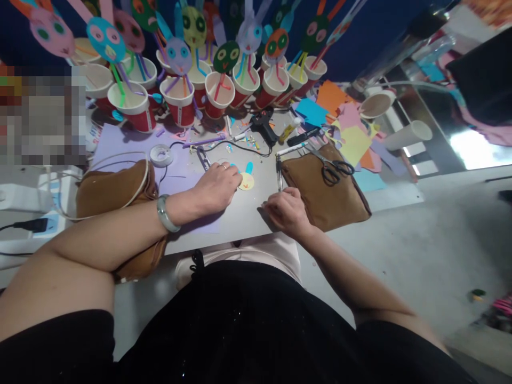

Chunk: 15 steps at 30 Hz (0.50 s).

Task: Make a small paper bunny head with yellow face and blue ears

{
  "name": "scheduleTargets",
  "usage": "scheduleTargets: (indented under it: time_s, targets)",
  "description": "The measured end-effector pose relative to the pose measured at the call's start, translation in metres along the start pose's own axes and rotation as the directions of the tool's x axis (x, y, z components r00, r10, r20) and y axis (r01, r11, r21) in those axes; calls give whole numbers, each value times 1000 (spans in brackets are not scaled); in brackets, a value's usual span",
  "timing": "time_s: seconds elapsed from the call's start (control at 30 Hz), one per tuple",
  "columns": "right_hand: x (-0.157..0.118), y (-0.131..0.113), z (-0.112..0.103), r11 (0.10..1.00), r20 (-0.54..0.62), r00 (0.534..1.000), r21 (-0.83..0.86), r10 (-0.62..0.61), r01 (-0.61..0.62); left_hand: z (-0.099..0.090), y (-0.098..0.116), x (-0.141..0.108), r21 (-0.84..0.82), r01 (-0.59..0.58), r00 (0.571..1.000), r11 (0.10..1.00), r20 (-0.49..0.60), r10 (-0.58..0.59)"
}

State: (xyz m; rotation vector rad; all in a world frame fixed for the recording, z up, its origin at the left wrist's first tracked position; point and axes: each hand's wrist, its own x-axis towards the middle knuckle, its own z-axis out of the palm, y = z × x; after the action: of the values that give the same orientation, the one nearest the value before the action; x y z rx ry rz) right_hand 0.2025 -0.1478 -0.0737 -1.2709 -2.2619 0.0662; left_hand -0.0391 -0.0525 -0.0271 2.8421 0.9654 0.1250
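My left hand point(219, 186), with a ring and a bracelet, rests on the table at the left edge of a small yellow paper face point(247, 181). The face has an orange mark and a blue ear point(249, 168) at its top. My left fingers are bent downward, and whatever lies under them is hidden. Nearer the table's front edge, my right hand point(286, 210) lies curled beside the brown pouch point(328, 197). A pen point(279, 173) stands out just above its fingers; contact with it is unclear. Dark scissors point(334, 166) lie on the pouch.
Red-and-white cups point(180, 104) with paper rabbit faces line the back. A black glue gun point(264, 128), its cable and paper scraps lie before them. Coloured paper point(352, 144) is piled at right. A tape roll point(161, 155) and brown bag point(112, 189) are at left.
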Motion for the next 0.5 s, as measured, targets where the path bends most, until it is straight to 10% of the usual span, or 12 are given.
scheduleTargets:
  time_s: [0.27,0.5]
  targets:
    - [-18,-2,-1,987,-178,971,-35,-161,157,2,-7,2,-53,51,993,997,-102,-57]
    - [-25,-2,-3,997,-91,993,-23,-78,76,14,-8,6,-42,-29,998,999,-54,27]
